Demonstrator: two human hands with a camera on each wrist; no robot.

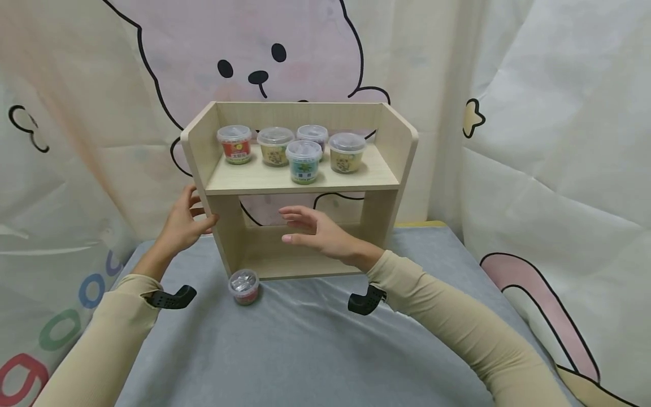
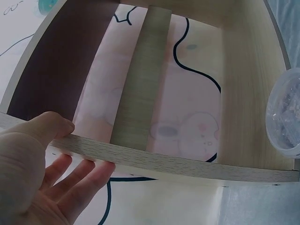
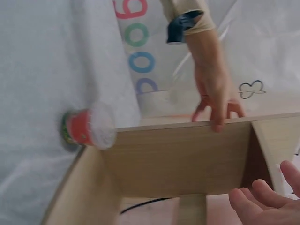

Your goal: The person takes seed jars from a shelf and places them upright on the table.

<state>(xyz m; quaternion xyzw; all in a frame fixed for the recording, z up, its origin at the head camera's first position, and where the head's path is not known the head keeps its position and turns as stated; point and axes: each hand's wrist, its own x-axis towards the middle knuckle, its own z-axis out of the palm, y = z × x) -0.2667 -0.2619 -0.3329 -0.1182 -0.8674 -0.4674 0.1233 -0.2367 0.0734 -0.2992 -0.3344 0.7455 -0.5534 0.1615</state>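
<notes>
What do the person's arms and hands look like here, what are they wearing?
Both arms are covered by long, close-fitting cream-beige sleeves that end at the wrists. A black strap with a curved black mount sits at each wrist, the left one and the right one. The left hand and right hand are bare, with no gloves; no rings or watch show.
</notes>
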